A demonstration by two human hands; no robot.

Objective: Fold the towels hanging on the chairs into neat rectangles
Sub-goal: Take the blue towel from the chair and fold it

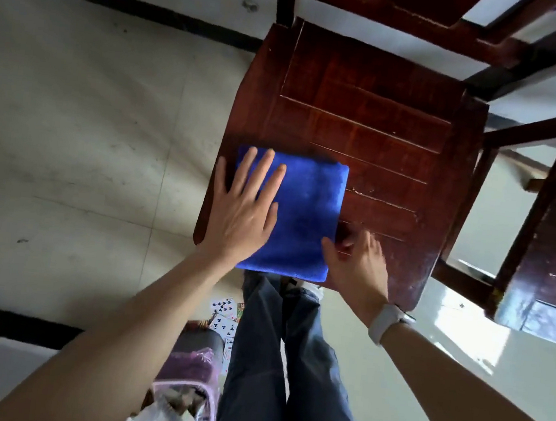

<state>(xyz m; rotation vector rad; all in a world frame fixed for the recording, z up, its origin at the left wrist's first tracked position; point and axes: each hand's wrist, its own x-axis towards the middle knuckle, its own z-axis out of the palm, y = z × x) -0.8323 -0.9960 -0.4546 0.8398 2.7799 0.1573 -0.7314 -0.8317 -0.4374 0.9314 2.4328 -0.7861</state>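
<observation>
I see the tiled floor [71, 140] below, then a dark wooden chair [375, 117] with a second chair [555, 239] beside it on the right. On the near left corner of the first chair's seat lies the blue towel [303, 213], folded into a rectangle. My left hand [241, 206] rests flat on its left half, fingers straight and spread. My right hand [357, 263], blurred, touches the towel's right edge with fingers relaxed, grasping nothing. A white wristband [386, 324] sits on that wrist.
</observation>
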